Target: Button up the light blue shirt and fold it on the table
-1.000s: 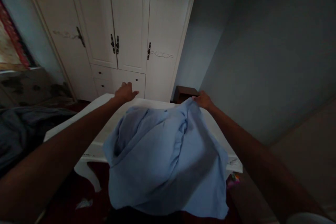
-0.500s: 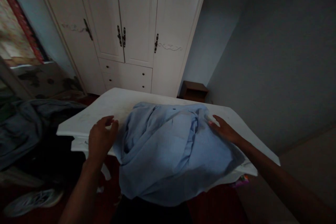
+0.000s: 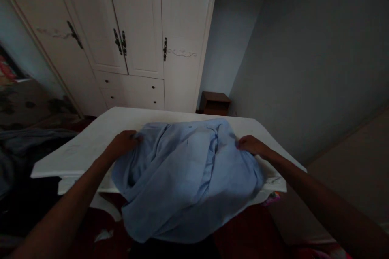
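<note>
A rumpled light blue shirt (image 3: 182, 170) lies over the white table (image 3: 82, 145), its lower part hanging down past the near edge. Near its far edge is a small dark mark, and creased folds run down its middle. My left hand (image 3: 125, 144) is closed on the shirt's upper left edge, with the fingertips partly hidden by the cloth. At the upper right edge, my right hand (image 3: 251, 145) pinches the fabric between thumb and fingers.
Behind the table stands a white wardrobe (image 3: 136, 28) with dark handles and drawers. A small brown cabinet (image 3: 216, 103) sits by the grey wall. Dark clothing (image 3: 18, 149) is heaped at the left. Something colourful (image 3: 272, 198) shows under the table's right edge.
Both hands have closed on the shirt's upper edges; earlier the left was apart from it with fingers curved. The shirt's left side has spread further left. The view has swung right.
</note>
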Available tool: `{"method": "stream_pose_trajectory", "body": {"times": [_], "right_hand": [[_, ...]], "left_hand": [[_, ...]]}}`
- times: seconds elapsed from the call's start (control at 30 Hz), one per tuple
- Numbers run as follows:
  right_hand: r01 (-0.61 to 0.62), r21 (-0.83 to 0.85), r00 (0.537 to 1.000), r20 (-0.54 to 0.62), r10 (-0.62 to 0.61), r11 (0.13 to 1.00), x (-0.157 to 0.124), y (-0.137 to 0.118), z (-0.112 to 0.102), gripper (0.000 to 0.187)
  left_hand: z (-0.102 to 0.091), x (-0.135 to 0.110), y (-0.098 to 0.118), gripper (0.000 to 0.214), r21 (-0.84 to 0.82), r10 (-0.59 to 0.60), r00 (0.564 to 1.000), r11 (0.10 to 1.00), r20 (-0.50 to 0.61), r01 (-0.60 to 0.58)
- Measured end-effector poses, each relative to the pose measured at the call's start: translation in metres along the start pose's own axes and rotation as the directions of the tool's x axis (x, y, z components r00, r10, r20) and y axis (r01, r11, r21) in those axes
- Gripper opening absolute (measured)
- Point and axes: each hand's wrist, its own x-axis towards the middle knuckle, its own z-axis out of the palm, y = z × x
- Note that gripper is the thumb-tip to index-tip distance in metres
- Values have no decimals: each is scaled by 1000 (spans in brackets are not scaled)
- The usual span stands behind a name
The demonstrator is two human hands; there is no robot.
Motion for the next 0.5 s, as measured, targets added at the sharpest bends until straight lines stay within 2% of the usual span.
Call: {"method": "stream_pose_trajectory", "body": {"times": [0.07,0.17,0.23,0.3,0.37,0.43,0.5], "right_hand": [[37,124,996,-85,-26,992,6,-5,-14,15],[134,223,949,-308,-61,966,26,-10,-44,18],[184,150,877,-471,-93,971,46,-14,-62,25],[168,-25,803,-577,-151,985,67,-18,-73,32],[129,-184,774,-595,-215,974,88,-21,-75,35],[115,-271,802,-543,-250,956,103,-20,-67,31],[113,-323,851,-457,-259,940,113,-15,-53,24]], "left_hand": [[-14,7,4,42,-32,-10,997,999,-71,8],[-35,24,9,49,-37,-8,955,999,-297,-3],[-45,43,15,52,-51,-28,915,999,-403,8],[-50,65,22,56,-74,-73,888,996,-454,44],[-51,88,28,60,-59,-117,877,993,-467,101],[-47,110,27,63,36,-129,902,987,-412,158],[-42,127,19,64,176,-96,953,973,-286,151]]}}
